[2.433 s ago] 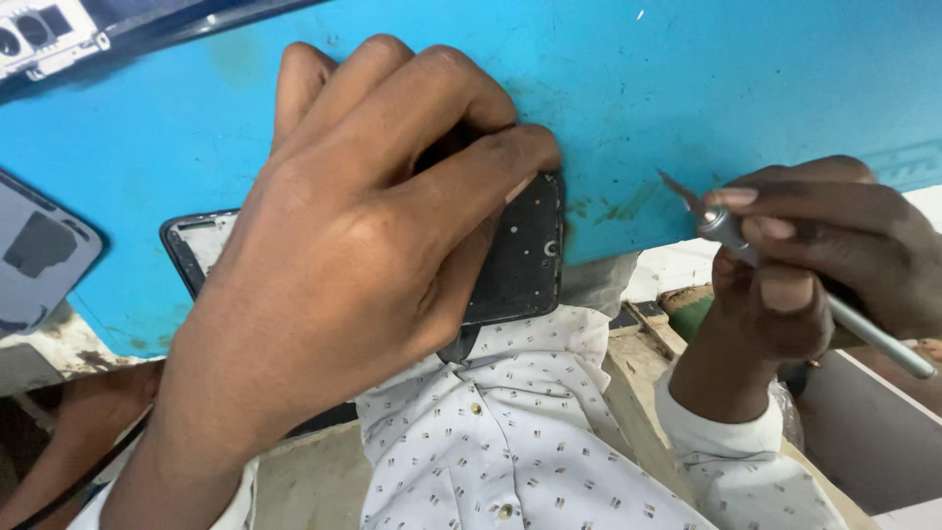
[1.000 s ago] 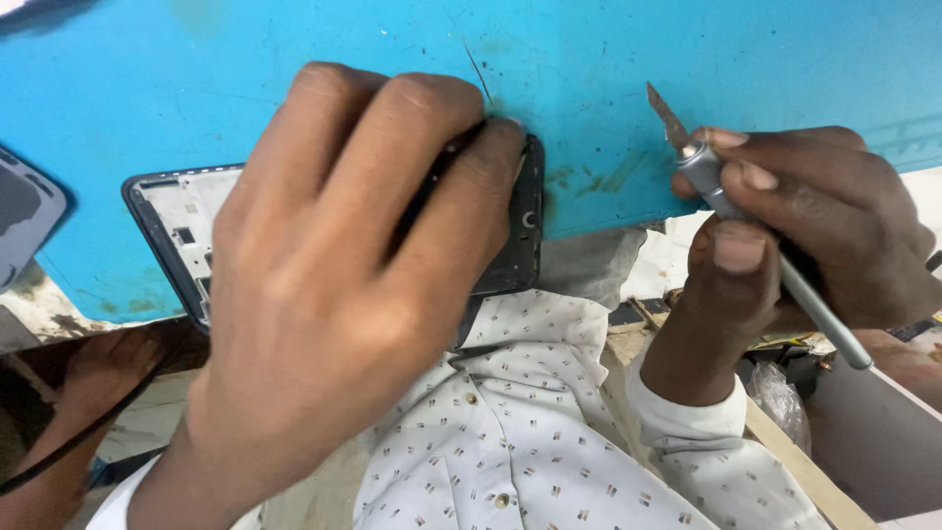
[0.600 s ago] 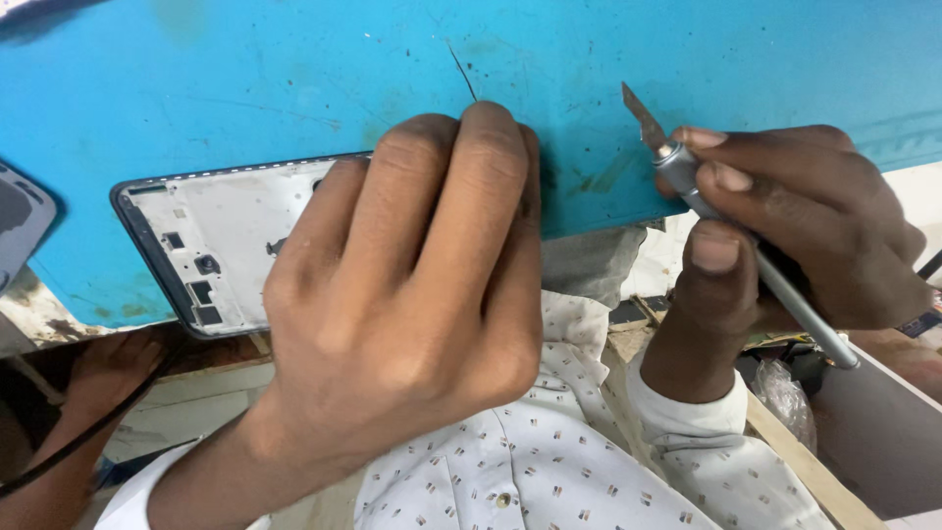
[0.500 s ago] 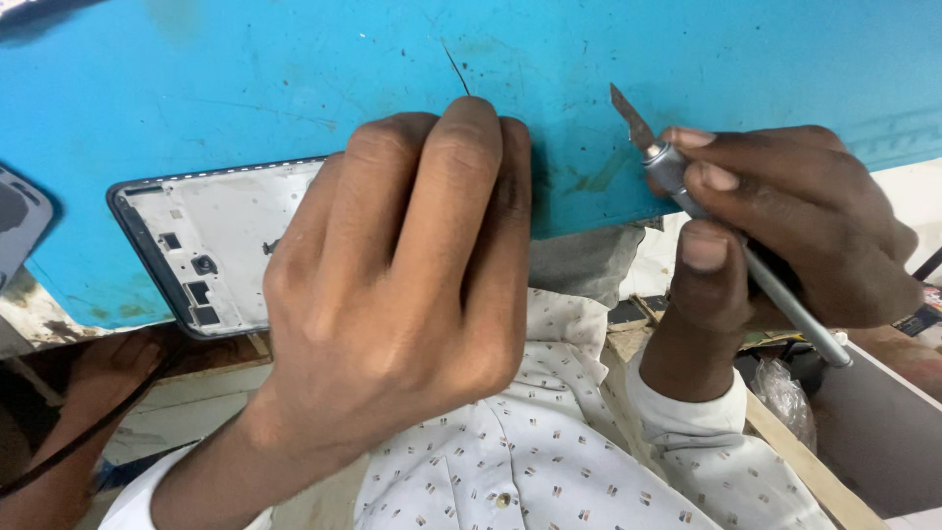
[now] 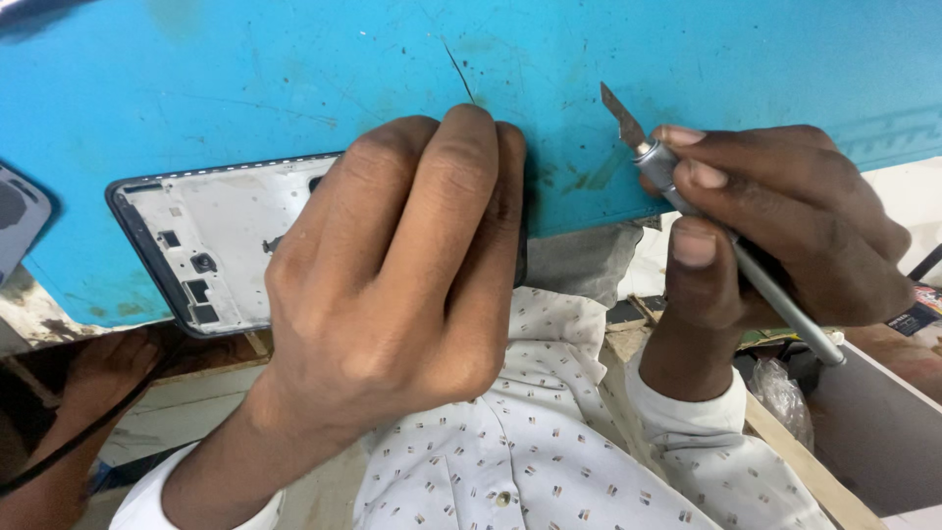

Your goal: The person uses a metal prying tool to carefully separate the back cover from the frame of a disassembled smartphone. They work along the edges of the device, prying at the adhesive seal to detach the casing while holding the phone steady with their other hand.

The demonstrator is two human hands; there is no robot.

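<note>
A black phone frame (image 5: 206, 245) lies flat on the blue mat (image 5: 294, 79), its bare silver inner plate facing up. My left hand (image 5: 392, 285) covers its right half, fingers curled over the far edge and pressing it down. My right hand (image 5: 785, 226) is to the right, off the frame, gripping a slim metal craft knife (image 5: 677, 186). Its angled blade points up and left over the mat, a short way from my left fingertips.
Another phone part (image 5: 20, 216) pokes in at the left edge of the mat. My white patterned shirt (image 5: 549, 442) fills the space below the mat's near edge. A small plastic bag (image 5: 780, 397) and a grey box wall (image 5: 873, 432) sit at the lower right.
The frame went from dark side up to silver inner side up and slid left under my left hand. The knife hand drifted slightly left and nearer the frame.
</note>
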